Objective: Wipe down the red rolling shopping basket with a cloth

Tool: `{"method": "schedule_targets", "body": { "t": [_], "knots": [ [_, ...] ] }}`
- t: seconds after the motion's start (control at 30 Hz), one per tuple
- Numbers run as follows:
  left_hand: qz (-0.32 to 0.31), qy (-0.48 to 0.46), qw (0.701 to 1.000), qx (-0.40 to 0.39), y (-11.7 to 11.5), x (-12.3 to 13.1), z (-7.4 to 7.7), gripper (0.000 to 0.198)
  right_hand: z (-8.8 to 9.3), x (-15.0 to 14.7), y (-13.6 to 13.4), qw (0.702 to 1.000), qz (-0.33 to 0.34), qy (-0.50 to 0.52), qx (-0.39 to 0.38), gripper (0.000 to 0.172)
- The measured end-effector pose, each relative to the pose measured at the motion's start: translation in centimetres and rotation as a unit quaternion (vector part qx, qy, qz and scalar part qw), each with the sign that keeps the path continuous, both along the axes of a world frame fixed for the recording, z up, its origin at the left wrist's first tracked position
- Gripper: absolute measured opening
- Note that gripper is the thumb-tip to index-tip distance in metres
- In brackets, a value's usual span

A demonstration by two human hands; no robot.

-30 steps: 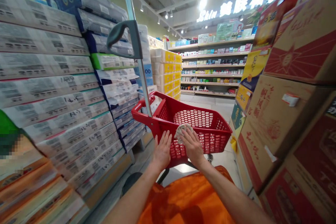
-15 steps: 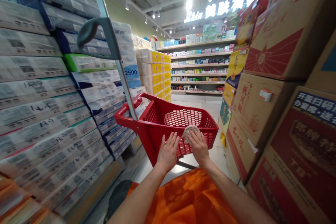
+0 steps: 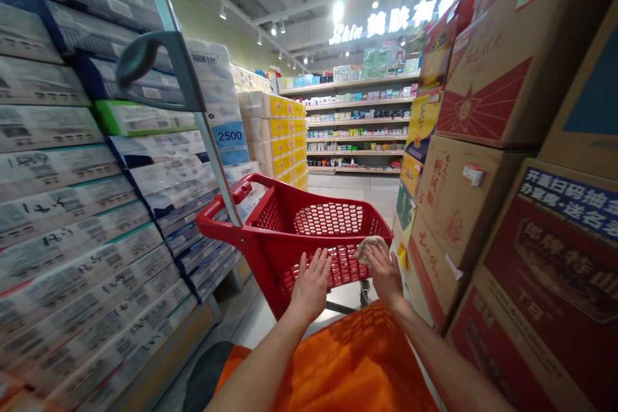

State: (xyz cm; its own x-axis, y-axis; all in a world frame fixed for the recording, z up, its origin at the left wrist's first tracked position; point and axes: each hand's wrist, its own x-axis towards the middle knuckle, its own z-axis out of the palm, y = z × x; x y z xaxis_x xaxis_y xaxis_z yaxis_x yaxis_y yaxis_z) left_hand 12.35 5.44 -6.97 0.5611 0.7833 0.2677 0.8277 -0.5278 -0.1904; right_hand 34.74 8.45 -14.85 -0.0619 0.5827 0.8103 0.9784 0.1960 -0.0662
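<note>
A red plastic shopping cart (image 3: pixel 263 254) stands in front of me, with holes pierced through its basket walls. My right hand (image 3: pixel 386 277) presses a crumpled, light grey-beige cloth (image 3: pixel 365 248) to the upper near side of the basket, close to its right-hand corner. Part of the cloth is hidden under the fingers. My left hand (image 3: pixel 310 284) is open at the middle of the same side, palm toward the cart and fingers stretched out, holding nothing. Whether its fingertips touch the wall I cannot tell.
A metal pole with a grey handle (image 3: pixel 188 74) rises beside the cart's handlebar. Stacked paper packs (image 3: pixel 62 206) line the left, cardboard cartons (image 3: pixel 483 77) the right. Shelves of small goods (image 3: pixel 357 106) stand at the back. Orange fabric (image 3: pixel 338 367) covers my lap.
My right hand has slid the cloth rightward along the basket's upper edge toward the corner. My left hand stays open near the side wall. The view has shifted slightly.
</note>
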Motion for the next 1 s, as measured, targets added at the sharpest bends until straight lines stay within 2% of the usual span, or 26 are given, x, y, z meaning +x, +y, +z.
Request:
{"method": "schedule_targets", "body": {
  "t": [0.17, 0.23, 0.3, 0.4, 0.53, 0.6, 0.67, 0.8, 0.87, 0.93, 1.0],
  "knots": [
    [-0.008, 0.010, 1.000, -0.020, -0.3, 0.4, 0.5, 0.060, -2.9, 1.9, -0.7, 0.999, -0.024, -0.031, -0.026, 0.044],
    [-0.007, 0.005, 1.000, -0.030, -0.3, 0.6, 0.7, 0.060, -2.5, 2.6, -0.8, 0.999, -0.029, -0.029, -0.007, 0.043],
    [-0.006, -0.004, 0.999, -0.036, -0.2, 0.7, 0.8, 0.059, -1.2, 3.3, -0.6, 0.999, -0.041, -0.016, 0.014, 0.041],
    [-0.007, -0.012, 0.999, -0.038, -0.2, 0.8, 0.8, 0.058, -0.1, 4.0, 0.2, 0.998, -0.061, -0.007, 0.012, 0.040],
    [-0.005, -0.011, 1.000, -0.026, -0.1, 0.3, 0.4, 0.058, -2.4, 4.0, 0.1, 0.998, -0.062, -0.019, -0.009, 0.044],
    [0.004, -0.012, 1.000, -0.016, 0.0, -0.1, 0.1, 0.058, -3.4, 3.5, -0.5, 0.999, -0.046, -0.023, -0.001, 0.046],
    [0.012, -0.015, 1.000, -0.007, 0.2, -0.6, -0.1, 0.059, -2.9, 2.6, -1.0, 0.999, -0.022, -0.018, 0.015, 0.046],
    [0.026, -0.019, 0.999, 0.011, 0.4, -1.3, -0.3, 0.061, 1.3, -0.4, -0.8, 0.998, 0.030, 0.002, 0.051, 0.041],
    [0.036, -0.020, 0.999, 0.020, 0.4, -1.8, -0.3, 0.060, 2.4, -2.0, -0.3, 0.998, 0.048, -0.001, 0.049, 0.040],
    [0.045, -0.019, 0.998, 0.029, 0.3, -2.4, -0.2, 0.060, 1.9, -3.3, 0.0, 0.998, 0.060, -0.004, 0.031, 0.040],
    [0.058, -0.018, 0.998, 0.035, 0.3, -3.1, 0.0, 0.060, 0.4, -4.3, -0.1, 0.997, 0.074, -0.007, 0.016, 0.041]
  ]
}}
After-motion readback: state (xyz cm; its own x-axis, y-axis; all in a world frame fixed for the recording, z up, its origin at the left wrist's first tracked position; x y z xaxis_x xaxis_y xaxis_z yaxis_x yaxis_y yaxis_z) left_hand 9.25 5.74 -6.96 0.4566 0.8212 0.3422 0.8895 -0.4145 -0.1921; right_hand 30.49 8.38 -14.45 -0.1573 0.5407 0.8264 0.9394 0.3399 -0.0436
